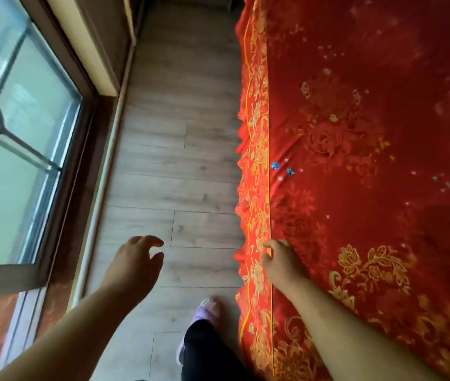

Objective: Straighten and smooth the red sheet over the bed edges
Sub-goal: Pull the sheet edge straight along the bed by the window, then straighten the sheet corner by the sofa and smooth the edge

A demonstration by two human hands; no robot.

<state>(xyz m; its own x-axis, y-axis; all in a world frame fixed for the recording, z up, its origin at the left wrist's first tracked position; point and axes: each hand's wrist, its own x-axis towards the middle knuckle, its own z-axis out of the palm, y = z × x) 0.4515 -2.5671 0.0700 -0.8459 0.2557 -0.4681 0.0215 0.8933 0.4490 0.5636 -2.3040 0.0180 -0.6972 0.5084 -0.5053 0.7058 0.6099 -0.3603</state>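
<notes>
The red sheet (369, 166), printed with gold flowers, covers the bed on the right half of the view. Its gold-patterned border strip (258, 160) runs along the bed's left edge and hangs over it in small ripples. My right hand (283, 261) rests on the sheet at that edge, its fingertips on the yellow line of the border; whether it pinches the cloth cannot be told. My left hand (135, 259) hovers over the floor to the left of the bed, fingers loosely curled and apart, holding nothing.
A strip of grey wood floor (179, 160) runs between the bed and a glass window wall (20, 119) with a brown frame on the left. My leg in dark trousers and a lilac slipper (207, 312) stand on the floor next to the bed.
</notes>
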